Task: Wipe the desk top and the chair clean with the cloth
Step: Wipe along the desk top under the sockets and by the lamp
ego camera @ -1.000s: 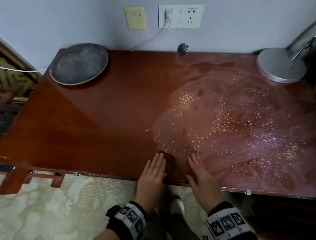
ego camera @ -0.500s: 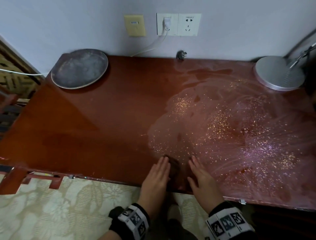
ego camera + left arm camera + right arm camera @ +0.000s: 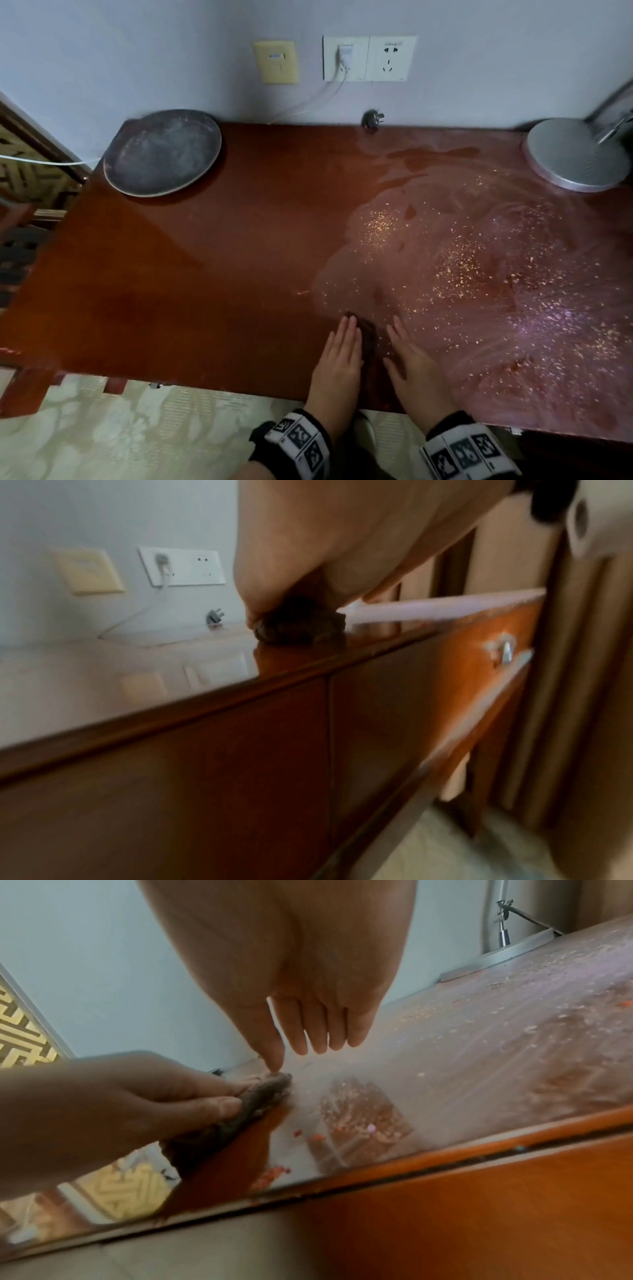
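Observation:
The red-brown desk top has a clean left half; pale dust smears and yellow crumbs cover its right half. A dark brown cloth lies bunched near the front edge, between my two hands. My left hand lies on the cloth's left part with fingers stretched out. In the right wrist view the left hand's fingers press on the cloth. My right hand is flat and holds nothing, just right of the cloth. Its index fingertip reaches the cloth's tip.
A round grey plate sits at the back left. A silver lamp base stands at the back right. Wall sockets with a white cable, and a loose plug, are behind. A red wooden frame shows at the lower left.
Both hands and the cloth have slid a little further onto the desk from the front edge. The head view has shifted slightly.

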`<state>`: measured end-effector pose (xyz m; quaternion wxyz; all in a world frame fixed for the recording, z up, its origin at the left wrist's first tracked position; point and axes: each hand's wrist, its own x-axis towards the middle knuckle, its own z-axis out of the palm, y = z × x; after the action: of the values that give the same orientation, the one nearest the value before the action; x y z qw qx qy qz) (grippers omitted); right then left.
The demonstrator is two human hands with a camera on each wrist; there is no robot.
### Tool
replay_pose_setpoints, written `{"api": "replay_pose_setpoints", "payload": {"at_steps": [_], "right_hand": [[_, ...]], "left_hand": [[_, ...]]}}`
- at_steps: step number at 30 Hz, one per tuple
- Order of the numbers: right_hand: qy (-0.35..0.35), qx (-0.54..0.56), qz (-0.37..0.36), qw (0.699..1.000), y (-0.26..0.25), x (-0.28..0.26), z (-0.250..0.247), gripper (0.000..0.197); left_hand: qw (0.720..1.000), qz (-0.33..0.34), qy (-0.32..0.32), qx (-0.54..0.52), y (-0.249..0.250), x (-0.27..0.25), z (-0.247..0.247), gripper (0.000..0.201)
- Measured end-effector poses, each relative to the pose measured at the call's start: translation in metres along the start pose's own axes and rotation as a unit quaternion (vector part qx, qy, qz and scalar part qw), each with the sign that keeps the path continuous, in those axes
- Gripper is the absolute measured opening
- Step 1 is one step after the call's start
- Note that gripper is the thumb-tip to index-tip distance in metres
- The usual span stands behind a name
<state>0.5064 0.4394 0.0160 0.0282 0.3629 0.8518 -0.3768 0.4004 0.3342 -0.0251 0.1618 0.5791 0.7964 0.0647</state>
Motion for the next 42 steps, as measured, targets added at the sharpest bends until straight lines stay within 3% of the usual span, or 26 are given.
{"api": "replay_pose_setpoints", "payload": {"at_steps": [2,5,8,11,13,15,17,19,21,24,27,30,32,34,36,40,42], "right_hand": [[0.002,-0.003,-0.002,1.0,-0.007,0.006,0.0,0.058],[0.001,-0.004,0.013,1.0,-0.012,0.009,0.0,0.06],[0.004,0.004,0.036,0.999,-0.011,0.005,-0.002,0.06],[-0.003,-0.008,0.063,0.998,-0.009,0.002,-0.003,0.061],[-0.005,-0.012,0.065,0.998,-0.01,0.002,-0.001,0.06],[-0.006,-0.011,0.063,0.998,-0.011,0.004,0.0,0.058],[-0.006,-0.007,0.065,0.998,-0.012,0.007,0.0,0.058],[0.0,-0.011,0.061,0.998,-0.013,0.008,-0.003,0.059],[0.003,-0.013,0.061,0.998,-0.014,0.008,-0.005,0.06],[0.002,-0.008,0.072,0.997,-0.014,0.004,-0.005,0.06],[0.0,-0.012,0.088,0.996,-0.012,-0.002,-0.003,0.062],[-0.001,-0.008,0.094,0.995,-0.011,-0.004,0.0,0.062],[0.004,-0.014,0.085,0.996,-0.013,-0.002,0.002,0.061],[0.006,-0.021,0.077,0.997,-0.014,0.001,0.003,0.061],[0.007,-0.02,0.076,0.997,-0.016,0.005,0.002,0.061],[0.012,-0.015,0.078,0.997,-0.016,0.007,0.002,0.061],[0.007,-0.01,0.088,0.996,-0.018,0.006,0.005,0.061]], "left_hand": [[0.999,-0.025,0.019,0.017,-0.014,0.004,-0.015,0.043],[0.989,-0.135,0.008,0.057,-0.062,0.01,-0.04,0.06],[0.982,-0.183,0.002,0.051,-0.094,0.019,-0.052,0.053],[0.988,-0.131,0.047,0.068,-0.082,0.024,-0.04,0.054],[0.998,-0.038,0.021,0.049,-0.055,0.025,-0.021,0.059],[0.996,0.072,-0.01,0.059,-0.026,0.023,-0.011,0.046],[0.993,0.094,-0.051,0.045,-0.018,0.026,-0.011,0.05],[0.997,0.051,-0.047,0.029,-0.034,0.033,-0.027,0.046],[0.999,-0.051,0.005,0.002,-0.066,0.043,-0.052,0.049],[0.982,-0.185,-0.021,0.042,-0.114,0.051,-0.083,0.059],[0.974,-0.226,-0.001,0.034,-0.12,0.062,-0.076,0.06],[0.993,-0.115,0.025,0.012,-0.083,0.054,-0.048,0.062],[1.0,-0.002,-0.004,0.01,-0.06,0.037,-0.034,0.055],[0.999,0.031,-0.032,0.01,-0.062,0.028,-0.033,0.045],[1.0,-0.01,0.008,-0.018,-0.087,0.031,-0.044,0.05],[0.981,-0.193,0.015,-0.025,-0.152,0.037,-0.079,0.051],[0.977,-0.207,0.023,-0.037,-0.164,0.029,-0.078,0.052]]}}
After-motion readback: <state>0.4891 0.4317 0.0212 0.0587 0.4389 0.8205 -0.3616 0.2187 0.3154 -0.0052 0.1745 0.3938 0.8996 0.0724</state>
